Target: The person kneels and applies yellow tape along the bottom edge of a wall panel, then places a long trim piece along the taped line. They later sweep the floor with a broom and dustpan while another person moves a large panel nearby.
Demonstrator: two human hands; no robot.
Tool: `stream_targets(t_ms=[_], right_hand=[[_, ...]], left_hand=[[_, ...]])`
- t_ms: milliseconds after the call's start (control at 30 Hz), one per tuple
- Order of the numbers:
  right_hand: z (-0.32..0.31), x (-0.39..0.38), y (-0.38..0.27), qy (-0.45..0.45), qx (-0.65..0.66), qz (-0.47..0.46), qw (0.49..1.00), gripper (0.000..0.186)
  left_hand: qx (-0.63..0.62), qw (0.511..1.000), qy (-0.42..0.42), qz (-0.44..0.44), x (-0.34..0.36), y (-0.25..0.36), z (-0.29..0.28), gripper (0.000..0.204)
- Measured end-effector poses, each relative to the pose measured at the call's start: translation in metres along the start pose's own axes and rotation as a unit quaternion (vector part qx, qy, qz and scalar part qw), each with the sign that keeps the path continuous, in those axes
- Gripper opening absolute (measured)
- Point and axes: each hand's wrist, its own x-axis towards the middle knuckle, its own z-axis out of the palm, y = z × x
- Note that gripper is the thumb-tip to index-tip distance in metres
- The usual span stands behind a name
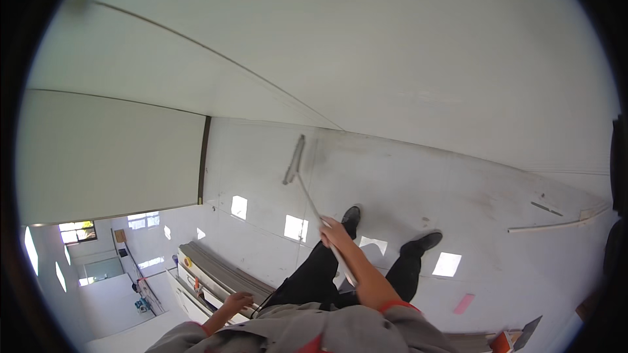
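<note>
My right hand (335, 231) is closed around the pale handle of a long-handled mop (303, 186). The handle slants from beside my body, forward and to the left. Its narrow, flat grey head (294, 159) rests on the pale floor (386, 183), close to the base of a white wall. Off to the left, my left hand (238, 302) hangs by my hip beside a stack of long grey strips (226, 273). It holds nothing, and its fingers are loosely bent.
A large white wall (418, 46) rises ahead, and a dark-edged panel (118, 157) stands left. My shoes (429, 240) are on the floor. To the right lie a long pale strip (546, 227) and a pink piece (464, 304). Grey smudges and sunlit patches mark the floor.
</note>
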Motion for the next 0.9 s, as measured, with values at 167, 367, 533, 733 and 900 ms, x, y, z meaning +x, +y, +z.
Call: stream_targets(t_ms=[167,367,533,733,900], right_hand=[[0.061,0.159,-0.045,0.033,0.044,-0.025,0.998,0.063],[-0.086,0.043,0.015,0.127,0.094,-0.054,0.986,0.031],[-0.255,-0.209,0.049,0.36,0.244,-0.115,0.893,0.015],[-0.222,-0.274,0.077,0.529,0.205,-0.16,0.808,0.058],[-0.121,-0.129,0.08,0.181,0.044,-0.171,0.968,0.046]], left_hand=[[-0.055,0.992,0.11,-0.006,-0.003,-0.018,-0.083,0.036],[0.063,0.997,-0.012,-0.051,0.009,-0.056,-0.069,0.033],[-0.014,0.999,-0.041,-0.003,0.056,0.011,-0.046,0.039],[-0.009,0.999,-0.033,0.022,0.057,0.061,-0.043,0.04],[0.029,0.998,-0.034,0.036,0.037,0.068,-0.038,0.04]])
